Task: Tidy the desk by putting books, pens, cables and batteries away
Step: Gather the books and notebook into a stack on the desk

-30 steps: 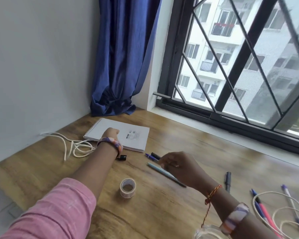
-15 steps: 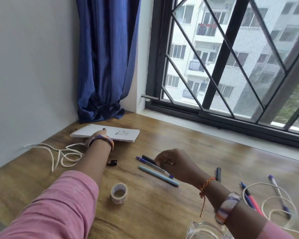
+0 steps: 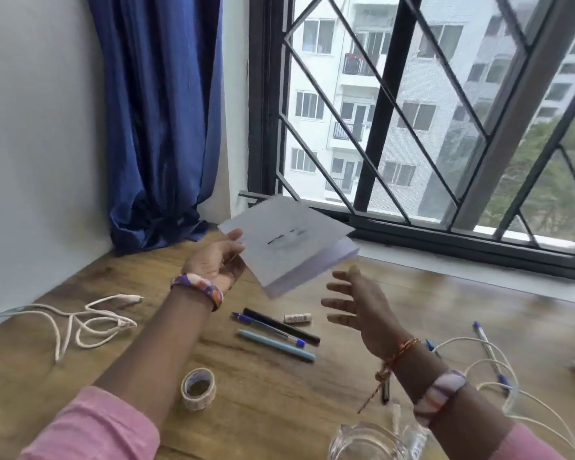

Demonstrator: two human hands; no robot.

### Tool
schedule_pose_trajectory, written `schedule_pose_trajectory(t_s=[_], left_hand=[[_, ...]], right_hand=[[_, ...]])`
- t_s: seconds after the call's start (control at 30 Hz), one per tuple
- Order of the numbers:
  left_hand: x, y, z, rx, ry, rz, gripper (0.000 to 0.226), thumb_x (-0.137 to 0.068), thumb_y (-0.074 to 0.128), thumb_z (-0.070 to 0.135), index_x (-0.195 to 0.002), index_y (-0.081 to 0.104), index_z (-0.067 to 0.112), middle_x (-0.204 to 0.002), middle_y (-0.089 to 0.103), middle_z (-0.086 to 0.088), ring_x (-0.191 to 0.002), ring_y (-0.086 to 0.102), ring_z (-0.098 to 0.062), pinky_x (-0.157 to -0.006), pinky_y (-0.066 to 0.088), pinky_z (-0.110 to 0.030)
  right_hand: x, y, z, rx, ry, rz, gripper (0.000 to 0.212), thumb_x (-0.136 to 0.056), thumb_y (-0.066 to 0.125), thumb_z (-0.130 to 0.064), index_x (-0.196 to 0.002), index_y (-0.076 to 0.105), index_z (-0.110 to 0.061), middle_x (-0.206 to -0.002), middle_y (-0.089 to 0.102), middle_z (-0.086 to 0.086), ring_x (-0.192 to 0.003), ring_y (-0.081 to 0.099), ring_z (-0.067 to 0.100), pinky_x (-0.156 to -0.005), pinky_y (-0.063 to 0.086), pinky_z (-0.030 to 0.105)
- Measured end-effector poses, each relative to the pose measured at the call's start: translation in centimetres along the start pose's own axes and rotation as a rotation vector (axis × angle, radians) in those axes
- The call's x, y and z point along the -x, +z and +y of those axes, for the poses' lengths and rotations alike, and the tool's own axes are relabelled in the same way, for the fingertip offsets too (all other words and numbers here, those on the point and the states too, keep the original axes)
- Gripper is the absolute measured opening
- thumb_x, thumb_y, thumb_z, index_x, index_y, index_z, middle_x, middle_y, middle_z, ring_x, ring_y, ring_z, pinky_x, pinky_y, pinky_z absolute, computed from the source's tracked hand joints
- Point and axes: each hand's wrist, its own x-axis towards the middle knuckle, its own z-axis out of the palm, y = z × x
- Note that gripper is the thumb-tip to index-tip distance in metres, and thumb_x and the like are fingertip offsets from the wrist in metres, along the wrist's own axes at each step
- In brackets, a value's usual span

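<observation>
My left hand [image 3: 218, 258] grips a white notebook [image 3: 289, 240] by its left edge and holds it tilted in the air above the wooden desk [image 3: 266, 386]. My right hand [image 3: 356, 303] hovers open just below and right of the notebook, fingers spread, not touching it. On the desk under the hands lie a blue pen [image 3: 268, 328], a black pen [image 3: 281, 326] and a light-blue pen [image 3: 276, 345]. A small battery [image 3: 297, 318] lies beside them. One white cable [image 3: 80, 322] is coiled at the left, another white cable [image 3: 498, 383] at the right.
A roll of tape [image 3: 199, 388] stands near the front of the desk. A clear glass jar [image 3: 367, 443] is at the bottom edge. More pens [image 3: 487, 350] lie among the right cable. A blue curtain [image 3: 160, 121] hangs in the corner beside a barred window [image 3: 412, 104].
My left hand has lifted the notebook off the desk and swung it right, into the air. My right hand left the pens and opened beneath the notebook. A battery now shows beside the pens.
</observation>
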Motion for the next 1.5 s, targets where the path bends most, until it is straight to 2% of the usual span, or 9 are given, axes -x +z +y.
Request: schedule_pose_trajectory(t_s=[0.27, 0.43, 0.7, 0.87, 0.93, 1.0, 1.13, 1.3, 1.5], left_hand=[[3.7, 8.8, -9.6, -0.419, -0.186, -0.493, 0.049, -0.079, 0.049, -0.021, -0.118, 0.046, 0.009, -0.076, 0.069, -0.007, -0.056, 0.066, -0.01, -0.051, 0.055, -0.019], [6.7, 15.2, -18.6, -0.653, -0.191, -0.722, 0.029, -0.075, 0.047, -0.027, -0.09, 0.061, -0.007, -0.059, 0.068, -0.001, -0.048, 0.061, -0.007, -0.049, 0.051, -0.014], [12.9, 24.1, -33.1, -0.742, -0.382, -0.621, 0.022, -0.079, 0.059, -0.013, -0.069, 0.057, 0.007, -0.063, 0.057, -0.004, -0.054, 0.053, -0.011, -0.043, 0.044, -0.015], [16.3, 27.0, -39.3, -0.784, -0.411, -0.47, 0.042, -0.075, 0.064, -0.012, -0.039, 0.058, 0.009, -0.046, 0.054, -0.003, -0.039, 0.053, -0.011, -0.041, 0.041, -0.018], [16.3, 27.1, -39.9, -0.844, -0.31, -0.421, 0.014, -0.061, 0.075, 0.002, -0.064, 0.062, 0.002, -0.069, 0.06, -0.011, -0.062, 0.058, -0.02, -0.056, 0.048, -0.025], [15.4, 26.7, -41.3, -0.903, -0.238, -0.378, 0.05, -0.041, 0.071, 0.015, -0.088, 0.064, 0.0, -0.102, 0.063, -0.02, -0.089, 0.063, -0.033, -0.079, 0.055, -0.039], [15.4, 25.9, -41.4, -0.903, -0.208, -0.36, 0.024, -0.058, 0.065, -0.005, -0.081, 0.065, 0.001, -0.096, 0.067, -0.02, -0.096, 0.063, -0.035, -0.093, 0.05, -0.047], [16.6, 25.0, -42.1, -0.867, -0.135, -0.338, 0.042, -0.073, 0.045, -0.019, -0.096, 0.065, 0.009, -0.079, 0.065, -0.005, -0.068, 0.059, -0.02, -0.051, 0.049, -0.016], [17.5, 24.0, -42.5, -0.89, -0.059, -0.309, 0.052, -0.075, 0.037, -0.018, -0.103, 0.067, 0.014, -0.08, 0.067, -0.003, -0.073, 0.06, -0.022, -0.065, 0.05, -0.026]], right_hand=[[4.8, -12.9, -1.6, -0.23, 0.014, 0.127, 0.034, -0.097, 0.04, -0.027, -0.107, 0.064, -0.004, -0.096, 0.069, 0.009, -0.077, 0.065, 0.019, -0.072, 0.054, 0.021], [9.1, -22.5, -0.2, -0.114, 0.103, 0.316, 0.025, -0.089, 0.056, -0.01, -0.109, 0.058, 0.005, -0.108, 0.065, 0.028, -0.096, 0.063, 0.044, -0.089, 0.047, 0.059], [15.4, -39.3, 1.5, 0.058, 0.126, 0.486, 0.012, -0.089, 0.056, -0.006, -0.098, 0.062, -0.001, -0.073, 0.073, 0.01, -0.061, 0.069, 0.023, -0.051, 0.055, 0.029], [15.9, -46.2, 4.4, 0.094, 0.25, 0.433, 0.038, -0.08, 0.068, -0.005, -0.115, 0.058, 0.005, -0.104, 0.066, 0.024, -0.088, 0.065, 0.036, -0.082, 0.053, 0.045], [15.5, -46.8, 5.4, 0.169, 0.262, 0.411, 0.039, -0.075, 0.072, -0.007, -0.111, 0.06, 0.004, -0.102, 0.067, 0.022, -0.081, 0.066, 0.031, -0.073, 0.054, 0.038], [15.1, -47.0, 5.9, 0.191, 0.243, 0.371, 0.021, -0.081, 0.067, -0.004, -0.102, 0.064, -0.002, -0.105, 0.067, 0.023, -0.084, 0.065, 0.032, -0.077, 0.054, 0.041], [14.3, -46.7, 5.8, 0.445, 0.184, 0.328, 0.009, -0.085, 0.063, -0.012, -0.094, 0.065, -0.011, -0.104, 0.069, 0.014, -0.093, 0.065, 0.027, -0.085, 0.052, 0.038], [14.1, -46.1, 5.3, 0.908, 0.257, 0.304, 0.039, -0.085, 0.06, -0.039, -0.102, 0.062, -0.004, -0.108, 0.065, 0.013, -0.099, 0.06, 0.029, -0.07, 0.043, 0.027], [14.0, -45.4, 4.7, 1.107, 0.276, 0.275, 0.044, -0.084, 0.06, -0.046, -0.102, 0.058, -0.006, -0.113, 0.061, 0.015, -0.104, 0.057, 0.03, -0.07, 0.038, 0.027]])
